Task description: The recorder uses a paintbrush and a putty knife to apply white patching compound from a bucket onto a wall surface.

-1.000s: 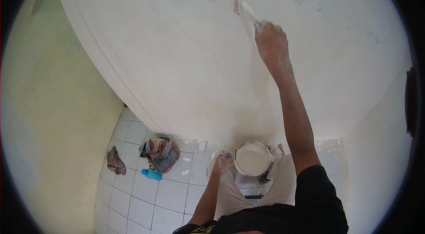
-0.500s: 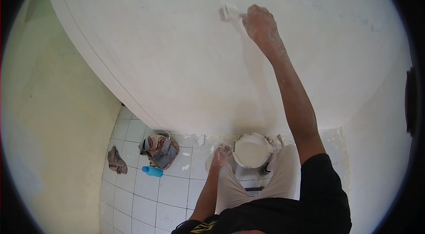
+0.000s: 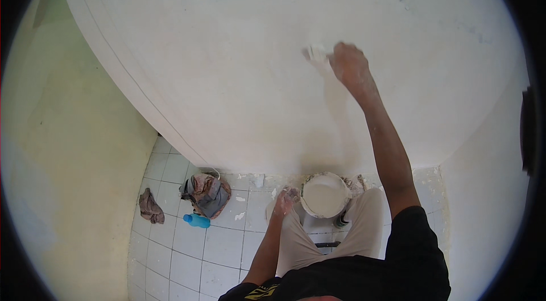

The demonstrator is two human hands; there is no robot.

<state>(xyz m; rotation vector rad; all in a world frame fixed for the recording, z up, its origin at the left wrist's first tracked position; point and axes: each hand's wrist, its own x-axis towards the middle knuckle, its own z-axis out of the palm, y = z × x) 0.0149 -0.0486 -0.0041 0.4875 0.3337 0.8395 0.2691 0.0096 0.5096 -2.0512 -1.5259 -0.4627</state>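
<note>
My right hand (image 3: 348, 65) is closed around the handle of a paintbrush (image 3: 316, 54), reaching up in front of the white wall (image 3: 227, 73). The brush's pale head points left and looks blurred against the wall, with a soft shadow beside it. Between my knees stands a round bucket (image 3: 325, 194) of off-white paint, its rim crusted with dried paint. My left hand (image 3: 286, 201), smeared with white, rests at my left knee just beside the bucket. Its fingers are too small to make out, so I cannot tell whether they touch the rim.
Left of me on the tiled floor (image 3: 219, 244) lie a bundle of cloths (image 3: 209, 194), a blue bottle (image 3: 197, 221) on its side and a crumpled brown rag (image 3: 151, 207). A thin cable (image 3: 128, 93) runs down the wall. A yellowish wall (image 3: 74, 147) rises at the left.
My right hand has moved down and a little to the right along the wall with the paintbrush. My left hand and the bucket have stayed in place.
</note>
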